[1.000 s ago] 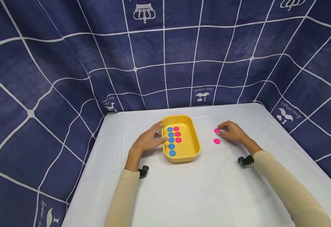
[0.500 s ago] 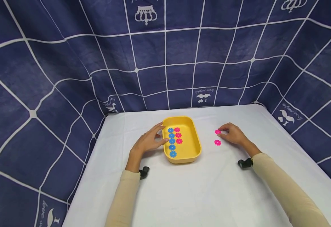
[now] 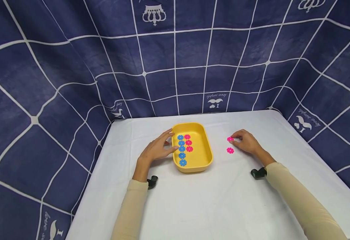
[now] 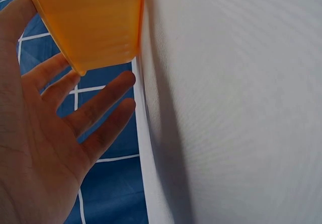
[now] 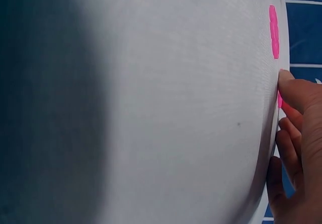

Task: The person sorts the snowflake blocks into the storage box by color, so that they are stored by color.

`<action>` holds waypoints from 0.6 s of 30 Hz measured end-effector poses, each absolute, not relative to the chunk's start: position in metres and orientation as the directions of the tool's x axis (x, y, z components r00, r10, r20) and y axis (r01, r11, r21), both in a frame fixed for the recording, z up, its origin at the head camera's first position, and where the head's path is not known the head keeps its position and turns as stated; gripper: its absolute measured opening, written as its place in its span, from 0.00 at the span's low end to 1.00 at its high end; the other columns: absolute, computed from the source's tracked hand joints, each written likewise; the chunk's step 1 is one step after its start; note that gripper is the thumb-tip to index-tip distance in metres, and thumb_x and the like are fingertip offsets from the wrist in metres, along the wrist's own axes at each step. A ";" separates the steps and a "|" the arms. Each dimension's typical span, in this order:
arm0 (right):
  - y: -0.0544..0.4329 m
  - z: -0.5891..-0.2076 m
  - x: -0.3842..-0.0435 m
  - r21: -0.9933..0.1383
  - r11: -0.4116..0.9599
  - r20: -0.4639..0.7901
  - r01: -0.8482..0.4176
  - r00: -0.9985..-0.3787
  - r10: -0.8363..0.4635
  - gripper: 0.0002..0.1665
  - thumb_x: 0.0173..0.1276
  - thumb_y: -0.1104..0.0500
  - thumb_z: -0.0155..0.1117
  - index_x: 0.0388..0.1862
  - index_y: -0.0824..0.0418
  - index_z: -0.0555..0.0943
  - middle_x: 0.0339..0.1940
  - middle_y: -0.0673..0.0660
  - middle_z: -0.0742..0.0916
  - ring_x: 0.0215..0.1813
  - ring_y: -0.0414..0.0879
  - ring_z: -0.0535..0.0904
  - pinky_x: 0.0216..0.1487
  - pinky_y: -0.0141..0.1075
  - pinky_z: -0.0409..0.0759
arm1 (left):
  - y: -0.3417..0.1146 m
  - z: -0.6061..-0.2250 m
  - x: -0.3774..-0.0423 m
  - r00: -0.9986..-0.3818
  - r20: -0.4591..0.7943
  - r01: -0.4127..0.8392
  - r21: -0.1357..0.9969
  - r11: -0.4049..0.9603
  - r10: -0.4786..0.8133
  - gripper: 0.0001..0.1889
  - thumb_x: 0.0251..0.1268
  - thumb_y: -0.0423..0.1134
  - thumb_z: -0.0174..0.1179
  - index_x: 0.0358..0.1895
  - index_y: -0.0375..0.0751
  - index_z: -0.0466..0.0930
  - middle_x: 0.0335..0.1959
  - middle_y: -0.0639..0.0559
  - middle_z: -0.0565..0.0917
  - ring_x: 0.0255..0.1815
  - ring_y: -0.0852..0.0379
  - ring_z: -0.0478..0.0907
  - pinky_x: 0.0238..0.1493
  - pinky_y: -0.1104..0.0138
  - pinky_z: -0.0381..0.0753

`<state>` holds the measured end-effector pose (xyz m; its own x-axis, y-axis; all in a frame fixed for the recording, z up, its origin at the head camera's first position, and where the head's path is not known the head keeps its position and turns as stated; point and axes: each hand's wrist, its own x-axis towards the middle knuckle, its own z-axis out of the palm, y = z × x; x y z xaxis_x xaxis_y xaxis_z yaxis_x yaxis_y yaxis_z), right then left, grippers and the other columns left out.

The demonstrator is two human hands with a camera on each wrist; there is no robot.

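Note:
A yellow tray (image 3: 203, 151) stands on the white table with a column of several blue flower-shaped discs (image 3: 182, 155) and a shorter column of pink ones (image 3: 188, 142) inside. My left hand (image 3: 155, 149) rests at the tray's left wall, thumb and forefinger reaching over the rim. In the left wrist view its fingers are spread and fairly straight beside the tray (image 4: 95, 22). My right hand (image 3: 246, 141) pinches a pink flower-shaped disc (image 3: 229, 139) at the table surface, partly hidden by the fingertips. Another pink disc (image 3: 230, 150) lies flat just nearer to me.
The white tablecloth (image 3: 204, 203) covers the table. A dark blue curtain with white lines (image 3: 189, 80) hangs behind it and along both sides. Black wrist cameras (image 3: 152, 182) sit on both wrists.
The whole head view shifts slightly. Both hands, the tray and the discs keep their places on the table.

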<state>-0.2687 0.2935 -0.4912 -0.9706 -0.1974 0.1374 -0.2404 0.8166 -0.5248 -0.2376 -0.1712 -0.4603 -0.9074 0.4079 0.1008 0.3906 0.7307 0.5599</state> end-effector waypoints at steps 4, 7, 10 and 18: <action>0.293 -0.490 -0.268 -0.523 0.819 0.128 -0.233 -0.972 -0.195 0.19 0.74 0.57 0.74 0.56 0.68 0.87 0.59 0.68 0.85 0.61 0.64 0.81 0.69 0.61 0.76 | -0.171 -0.460 -0.237 -0.908 0.098 0.390 0.559 0.732 0.408 0.43 0.70 0.69 0.63 0.83 0.55 0.68 0.87 0.68 0.57 0.61 0.58 0.85 0.63 0.47 0.81; 0.292 -0.488 -0.266 -0.521 0.824 0.121 -0.224 -0.975 -0.189 0.19 0.74 0.55 0.75 0.56 0.67 0.87 0.59 0.67 0.85 0.62 0.64 0.80 0.69 0.62 0.76 | -0.171 -0.460 -0.236 -0.909 0.098 0.387 0.559 0.733 0.405 0.44 0.69 0.70 0.63 0.83 0.56 0.67 0.87 0.68 0.58 0.62 0.58 0.85 0.65 0.46 0.81; 0.292 -0.487 -0.265 -0.518 0.828 0.110 -0.214 -0.977 -0.184 0.20 0.74 0.53 0.74 0.56 0.66 0.87 0.60 0.67 0.85 0.63 0.64 0.80 0.69 0.63 0.75 | -0.172 -0.459 -0.235 -0.910 0.094 0.382 0.563 0.733 0.403 0.44 0.69 0.71 0.63 0.83 0.56 0.67 0.87 0.68 0.58 0.62 0.58 0.85 0.66 0.46 0.80; 0.291 -0.483 -0.263 -0.482 0.845 0.116 -0.232 -0.973 -0.201 0.22 0.74 0.52 0.74 0.57 0.67 0.87 0.58 0.67 0.87 0.62 0.64 0.81 0.69 0.62 0.76 | -0.172 -0.461 -0.238 -0.915 0.086 0.370 0.567 0.736 0.394 0.44 0.69 0.71 0.63 0.84 0.59 0.65 0.86 0.69 0.58 0.63 0.58 0.84 0.68 0.45 0.79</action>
